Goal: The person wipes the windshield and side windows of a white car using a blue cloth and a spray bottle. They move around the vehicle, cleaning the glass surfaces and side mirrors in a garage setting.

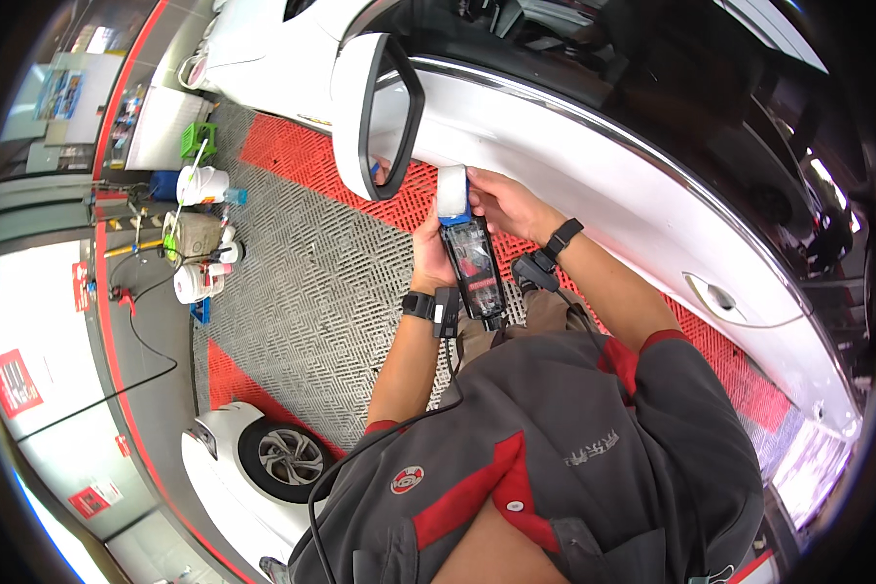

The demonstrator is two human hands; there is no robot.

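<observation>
In front of my body, a small block [452, 192] with a white face and blue sides is held between my hands. My left hand [430, 255] is closed at its lower left side. My right hand [512, 205] has its thumb and fingers pressed on the block's upper right edge. Just below the block is a glossy black rectangular device [474, 268] with a reflective face. It partly covers my left fingers, and I cannot tell whether either hand touches it. Each wrist carries a black strap with a small wired black box.
A white car's door [594, 165] runs along the right, and its side mirror [378, 117] juts out just beyond my hands. White buckets [200, 185] and hoses stand at the left wall. Another white car's wheel [284, 461] is at lower left. The floor is grey and red grating [292, 263].
</observation>
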